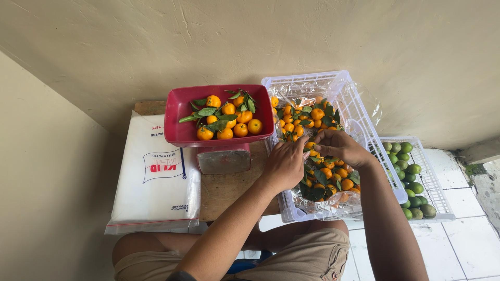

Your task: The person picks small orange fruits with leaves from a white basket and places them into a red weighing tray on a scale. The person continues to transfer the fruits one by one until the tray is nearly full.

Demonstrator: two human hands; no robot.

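Observation:
Both my hands reach into a white plastic crate lined with clear plastic and filled with small oranges with green leaves. My left hand rests at the crate's left wall, fingers curled toward the fruit. Just right of it, my right hand has its fingers closed around a small orange on the pile. A red scale pan left of the crate holds several leafy oranges.
The red pan sits on a scale on a wooden board. A white bag of plastic packs lies at the left. A second white crate with green limes stands at the right on white floor tiles. My knees are below.

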